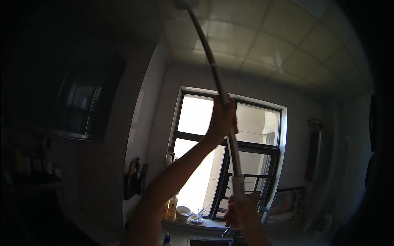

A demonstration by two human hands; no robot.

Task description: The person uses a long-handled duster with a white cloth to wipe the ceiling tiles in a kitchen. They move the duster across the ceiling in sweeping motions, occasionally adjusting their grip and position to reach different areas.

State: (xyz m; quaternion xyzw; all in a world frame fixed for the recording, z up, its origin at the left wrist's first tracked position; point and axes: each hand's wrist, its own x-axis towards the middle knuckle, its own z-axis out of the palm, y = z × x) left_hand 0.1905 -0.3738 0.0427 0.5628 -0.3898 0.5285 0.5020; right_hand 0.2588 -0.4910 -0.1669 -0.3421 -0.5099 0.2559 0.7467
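Observation:
A long telescopic pole [217,80] slants up across the view toward the ceiling, with a thicker sleeve [238,184] near its lower part. My left hand [222,118] is raised and wraps around the pole's middle. Lower down, my right hand [241,213] grips the pole just below the top of the sleeve; it looks blurred. The pole's top end meets a pale, blurred head [186,4] at the upper rim, close to the panelled ceiling [261,46]. Whether that head touches the ceiling I cannot tell.
Ahead is a dark-framed window [227,147]. Its sill bears a bowl [183,212], a dish of utensils [197,216] and a bottle [173,205]. A knife rack [135,180] hangs on the left wall. Below are a sink [209,242] and a blue-capped bottle [166,239].

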